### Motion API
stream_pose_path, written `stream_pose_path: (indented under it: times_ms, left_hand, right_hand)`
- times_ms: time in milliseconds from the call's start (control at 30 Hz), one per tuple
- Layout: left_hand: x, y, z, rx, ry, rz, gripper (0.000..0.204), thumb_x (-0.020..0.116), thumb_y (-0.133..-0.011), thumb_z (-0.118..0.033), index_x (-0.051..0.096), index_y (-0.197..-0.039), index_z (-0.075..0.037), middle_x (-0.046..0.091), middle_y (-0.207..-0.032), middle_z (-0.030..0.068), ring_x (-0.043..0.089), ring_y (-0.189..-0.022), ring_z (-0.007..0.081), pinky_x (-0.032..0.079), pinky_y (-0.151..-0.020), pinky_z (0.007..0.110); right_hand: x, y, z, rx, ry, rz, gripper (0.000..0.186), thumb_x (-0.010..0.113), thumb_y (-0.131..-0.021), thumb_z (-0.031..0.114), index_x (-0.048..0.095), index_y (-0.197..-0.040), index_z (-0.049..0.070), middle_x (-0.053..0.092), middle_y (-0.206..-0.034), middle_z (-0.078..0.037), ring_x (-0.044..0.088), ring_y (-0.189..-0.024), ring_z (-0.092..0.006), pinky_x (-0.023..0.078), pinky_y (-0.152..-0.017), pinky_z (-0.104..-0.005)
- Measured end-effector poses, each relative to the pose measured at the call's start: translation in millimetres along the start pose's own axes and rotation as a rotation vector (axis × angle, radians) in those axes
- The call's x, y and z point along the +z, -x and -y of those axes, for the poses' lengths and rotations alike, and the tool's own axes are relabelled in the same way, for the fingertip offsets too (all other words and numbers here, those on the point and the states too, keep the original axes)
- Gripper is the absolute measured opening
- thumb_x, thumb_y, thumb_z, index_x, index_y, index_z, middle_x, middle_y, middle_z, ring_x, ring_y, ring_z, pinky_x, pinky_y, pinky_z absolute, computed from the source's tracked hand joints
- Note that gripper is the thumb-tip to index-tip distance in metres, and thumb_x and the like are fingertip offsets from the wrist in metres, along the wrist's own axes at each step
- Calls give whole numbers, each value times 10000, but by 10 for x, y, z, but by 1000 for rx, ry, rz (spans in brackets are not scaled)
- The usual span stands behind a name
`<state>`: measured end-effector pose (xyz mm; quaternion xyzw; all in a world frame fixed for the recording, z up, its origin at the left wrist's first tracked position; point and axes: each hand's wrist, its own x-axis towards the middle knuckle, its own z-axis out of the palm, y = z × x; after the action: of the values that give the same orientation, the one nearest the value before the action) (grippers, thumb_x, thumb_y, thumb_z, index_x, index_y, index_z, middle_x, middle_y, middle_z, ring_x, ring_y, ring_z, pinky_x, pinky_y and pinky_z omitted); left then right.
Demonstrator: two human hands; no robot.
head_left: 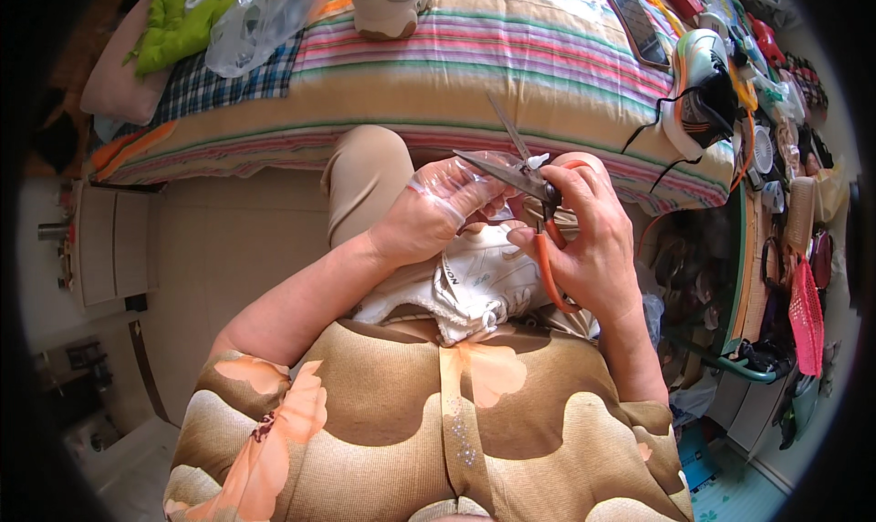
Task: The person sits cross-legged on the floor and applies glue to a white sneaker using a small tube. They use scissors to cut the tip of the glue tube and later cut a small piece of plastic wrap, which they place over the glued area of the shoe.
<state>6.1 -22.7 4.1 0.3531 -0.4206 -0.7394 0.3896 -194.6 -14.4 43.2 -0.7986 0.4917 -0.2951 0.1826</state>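
Note:
A white shoe [493, 271] lies in my lap, below both hands. My right hand [595, 239] grips a pair of scissors [504, 171] with orange handles. The blades stand apart and point up and to the left, over my left hand. A small white bit [536, 161] sits between the blades near the pivot. My left hand [411, 225] is closed, with clear plastic film [443, 186] across its fingers and knuckles. Whether the fingers also pinch some other thing is hidden behind the blades.
Ahead is a bed with a striped cover [547, 84]. A second white shoe [388, 6], a phone [639, 29] and a black-and-white shoe [703, 93] rest on it. Clear plastic bags [242, 38] lie at the far left. Shelves with clutter stand right, a pale cabinet [114, 244] left.

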Motion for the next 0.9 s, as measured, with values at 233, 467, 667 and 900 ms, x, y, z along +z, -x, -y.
stream_pose_path:
  times_ms: [233,467,667,900]
  left_hand:
    - [50,13,4,-25,82,-28,259,559,-974,-222,609,-1182,-76,607,-898,-30,514,-773,56,438,-682,203]
    - [33,15,14,3,0,0,236,555,-976,-209,628,-1151,-69,604,-874,-33,488,-738,44,409,-641,204]
    - [56,0,18,77,-22,34,236,552,-977,-206,625,-1148,-60,596,-834,-29,480,-716,45,394,-624,200]
    - [19,0,5,17,-1,48,209,554,-969,-123,602,-1129,4,656,-991,37,553,-844,78,463,-779,235]
  right_hand:
    - [20,27,-24,-1,-62,-27,520,819,-643,272,613,-1051,24,591,-919,-129,564,-945,-302,464,-796,-391]
    - [-25,44,-57,-20,-55,1,488,784,-696,258,602,-1082,22,587,-942,-140,564,-965,-321,459,-815,-401]
    - [-14,68,-57,-46,-32,2,454,749,-743,230,586,-1113,23,582,-994,-154,565,-964,-333,457,-822,-406]
    - [34,111,-54,24,-152,33,429,713,-790,216,572,-1137,8,585,-1019,-160,574,-936,-344,464,-814,-399]
